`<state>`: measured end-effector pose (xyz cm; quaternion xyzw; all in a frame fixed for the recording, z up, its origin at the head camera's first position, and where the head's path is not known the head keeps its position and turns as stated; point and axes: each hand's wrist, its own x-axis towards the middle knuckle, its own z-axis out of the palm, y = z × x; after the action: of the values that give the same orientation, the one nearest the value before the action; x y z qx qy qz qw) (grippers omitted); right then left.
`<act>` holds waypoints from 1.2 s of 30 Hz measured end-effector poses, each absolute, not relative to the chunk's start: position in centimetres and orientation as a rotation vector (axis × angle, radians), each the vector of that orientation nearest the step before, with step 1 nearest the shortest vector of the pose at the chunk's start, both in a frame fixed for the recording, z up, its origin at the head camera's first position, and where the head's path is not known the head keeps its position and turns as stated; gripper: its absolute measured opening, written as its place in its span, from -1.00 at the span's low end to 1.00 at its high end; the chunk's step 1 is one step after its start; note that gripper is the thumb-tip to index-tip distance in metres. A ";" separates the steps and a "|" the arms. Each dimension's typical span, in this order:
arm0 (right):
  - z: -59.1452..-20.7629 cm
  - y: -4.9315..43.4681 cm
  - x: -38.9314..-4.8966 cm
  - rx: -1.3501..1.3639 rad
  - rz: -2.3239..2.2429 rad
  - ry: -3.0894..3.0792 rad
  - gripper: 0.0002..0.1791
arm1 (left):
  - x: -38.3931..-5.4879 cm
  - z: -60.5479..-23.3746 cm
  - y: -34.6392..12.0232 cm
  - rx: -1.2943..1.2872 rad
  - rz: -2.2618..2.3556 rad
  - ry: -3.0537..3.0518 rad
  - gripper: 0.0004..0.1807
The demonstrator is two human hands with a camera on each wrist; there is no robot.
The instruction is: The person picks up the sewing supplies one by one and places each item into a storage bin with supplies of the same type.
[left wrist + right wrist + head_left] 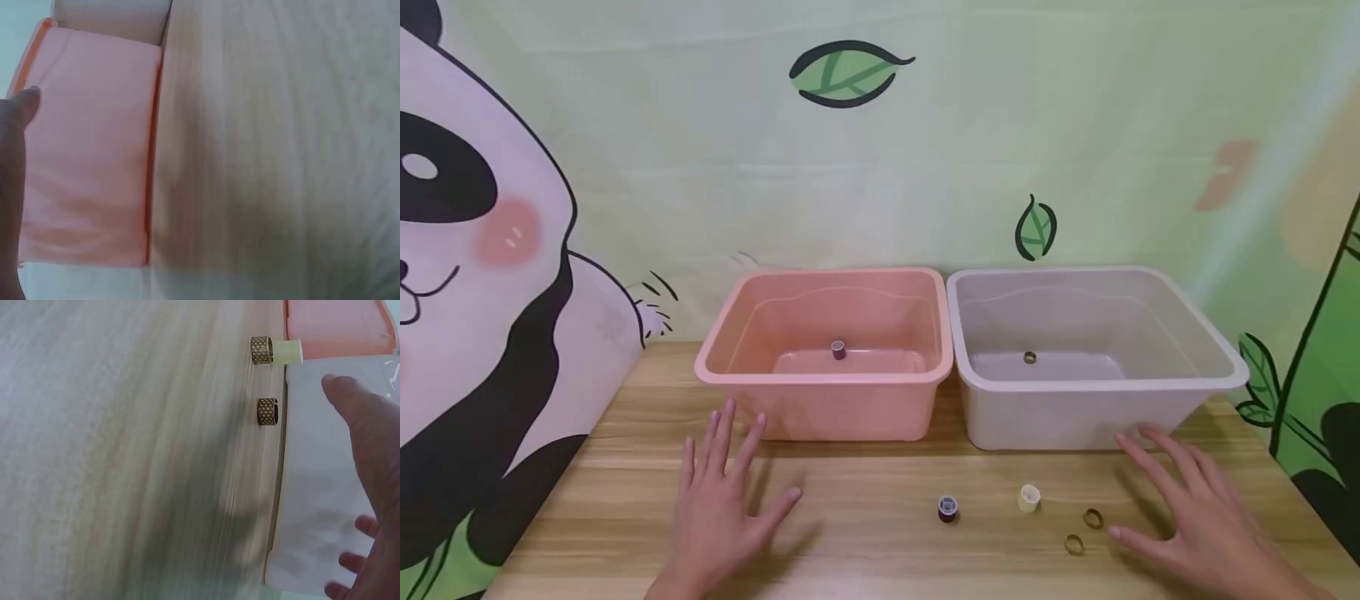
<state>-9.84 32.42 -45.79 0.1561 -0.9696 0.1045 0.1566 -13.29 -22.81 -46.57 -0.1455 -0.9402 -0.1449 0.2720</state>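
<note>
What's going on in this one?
A person has both hands spread open over a wooden table, holding nothing. The left hand is in front of the pink bin, which has one small dark cylinder inside. The right hand is by the grey bin, which contains one ring. Out on the table are a dark piece, a cream piece and two patterned metal rings, the latter nearest the right thumb.

thumb (10, 144) near pink bin (94, 144), pale bin (115, 17), wooden tabletop (281, 150)
</note>
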 end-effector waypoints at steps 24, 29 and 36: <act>-48.2 32.2 -11.9 0.638 0.857 -2.663 -0.18 | -20.6 -40.8 -27.3 -0.327 -0.953 -2.342 0.03; -48.6 32.0 -12.0 0.659 0.854 -2.638 -0.25 | -21.3 -40.7 -27.5 -0.313 -1.054 -2.389 0.01; -48.9 31.8 -11.7 0.642 0.858 -2.652 -0.34 | -21.9 -40.7 -27.4 -0.302 -1.308 -2.438 -0.08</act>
<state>-11.73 31.79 -48.93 0.2224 -0.9181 0.2969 0.1399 -21.91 -27.36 -40.72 -0.1066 -0.8620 -0.4624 0.1781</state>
